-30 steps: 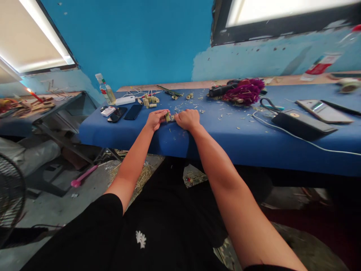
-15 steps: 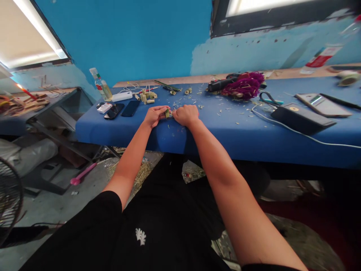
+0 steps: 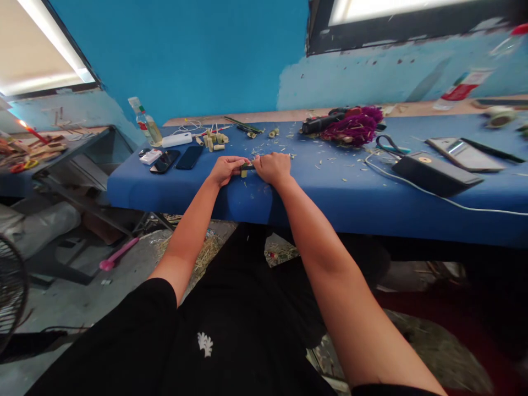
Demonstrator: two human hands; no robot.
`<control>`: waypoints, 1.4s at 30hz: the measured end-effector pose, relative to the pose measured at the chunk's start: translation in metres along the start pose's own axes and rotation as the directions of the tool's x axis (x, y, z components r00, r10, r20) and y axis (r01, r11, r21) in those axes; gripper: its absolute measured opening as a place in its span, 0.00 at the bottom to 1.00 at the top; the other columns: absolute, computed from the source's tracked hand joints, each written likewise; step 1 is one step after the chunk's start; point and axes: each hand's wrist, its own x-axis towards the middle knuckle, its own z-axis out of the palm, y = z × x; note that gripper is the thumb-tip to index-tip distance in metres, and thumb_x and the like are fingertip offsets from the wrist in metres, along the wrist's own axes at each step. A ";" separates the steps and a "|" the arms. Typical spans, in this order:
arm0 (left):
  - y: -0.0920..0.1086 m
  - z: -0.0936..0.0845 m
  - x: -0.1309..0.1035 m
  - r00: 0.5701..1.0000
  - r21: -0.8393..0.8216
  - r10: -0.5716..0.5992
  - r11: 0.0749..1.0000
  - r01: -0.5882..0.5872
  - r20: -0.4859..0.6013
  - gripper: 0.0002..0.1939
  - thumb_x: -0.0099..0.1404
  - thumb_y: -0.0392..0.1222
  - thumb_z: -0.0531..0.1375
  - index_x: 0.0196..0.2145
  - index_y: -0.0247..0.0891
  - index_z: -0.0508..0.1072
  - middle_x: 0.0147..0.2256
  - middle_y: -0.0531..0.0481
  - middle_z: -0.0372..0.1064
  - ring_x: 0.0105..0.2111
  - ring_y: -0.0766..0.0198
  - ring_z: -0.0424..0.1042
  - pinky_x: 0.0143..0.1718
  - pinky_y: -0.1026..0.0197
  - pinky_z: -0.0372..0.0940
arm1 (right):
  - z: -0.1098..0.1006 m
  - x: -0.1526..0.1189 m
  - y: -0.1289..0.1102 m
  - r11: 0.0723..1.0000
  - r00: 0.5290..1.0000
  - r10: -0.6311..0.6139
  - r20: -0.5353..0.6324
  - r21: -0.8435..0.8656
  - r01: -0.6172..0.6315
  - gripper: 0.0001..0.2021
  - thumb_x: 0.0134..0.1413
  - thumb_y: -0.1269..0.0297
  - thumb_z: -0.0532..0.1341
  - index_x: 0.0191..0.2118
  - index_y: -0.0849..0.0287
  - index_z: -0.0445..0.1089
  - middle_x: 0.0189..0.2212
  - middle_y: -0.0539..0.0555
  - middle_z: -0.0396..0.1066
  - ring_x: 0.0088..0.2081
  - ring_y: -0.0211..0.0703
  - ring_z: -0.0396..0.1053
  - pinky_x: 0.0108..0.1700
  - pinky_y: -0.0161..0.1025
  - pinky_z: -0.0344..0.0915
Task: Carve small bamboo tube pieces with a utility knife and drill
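At the table's front edge, my left hand (image 3: pixel 226 170) is closed, pinching a short piece of green stem (image 3: pixel 243 173) between thumb and fingers. My right hand (image 3: pixel 273 168) is closed in a fist just to its right. A thin dark blade, seemingly a knife (image 3: pixel 249 167), reaches from that fist across the top of the stem piece; its handle is hidden in the hand. Pale shavings are scattered around both hands. Behind my left hand lies a pile of short cut stem pieces (image 3: pixel 212 142).
On the blue-covered table (image 3: pixel 322 203) are two phones (image 3: pixel 190 158), a white power bank (image 3: pixel 177 139), a bottle (image 3: pixel 149 125), a purple bundle (image 3: pixel 357 126) and a black case (image 3: pixel 436 174) with a white cable. A lit red candle (image 3: pixel 33 132) stands on the left table. A fan (image 3: pixel 12 291) stands at left.
The stem piece has turned in my left hand, and the dark blade now shows across it. Both hands stay in nearly the same place; the view has shifted slightly.
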 end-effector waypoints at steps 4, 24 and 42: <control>-0.002 -0.001 0.002 1.000 0.028 -0.001 1.000 0.001 -0.008 0.08 0.60 0.35 0.79 0.35 0.32 0.86 0.35 0.44 0.86 0.38 0.59 0.85 0.51 0.54 0.79 | 0.000 0.006 0.000 0.999 0.998 -0.032 0.045 -0.007 0.032 0.32 0.77 0.54 0.47 0.53 0.66 0.88 0.49 0.73 0.85 0.50 0.65 0.82 0.51 0.50 0.70; 0.001 0.002 0.003 0.993 -0.156 0.007 0.987 -0.025 -0.115 0.06 0.73 0.31 0.69 0.36 0.31 0.83 0.33 0.45 0.83 0.35 0.63 0.83 0.47 0.58 0.77 | 0.003 0.004 0.004 0.989 0.988 -0.134 0.071 -0.054 0.137 0.30 0.76 0.54 0.50 0.51 0.64 0.88 0.47 0.71 0.85 0.49 0.64 0.83 0.48 0.49 0.67; -0.001 0.003 -0.004 0.992 -0.109 0.081 0.990 -0.091 -0.097 0.18 0.53 0.30 0.76 0.43 0.31 0.84 0.36 0.47 0.84 0.36 0.59 0.85 0.53 0.51 0.78 | 0.021 0.003 0.022 0.876 0.945 0.002 -0.327 0.456 0.156 0.15 0.70 0.62 0.60 0.55 0.59 0.77 0.51 0.63 0.81 0.48 0.53 0.78 0.51 0.43 0.68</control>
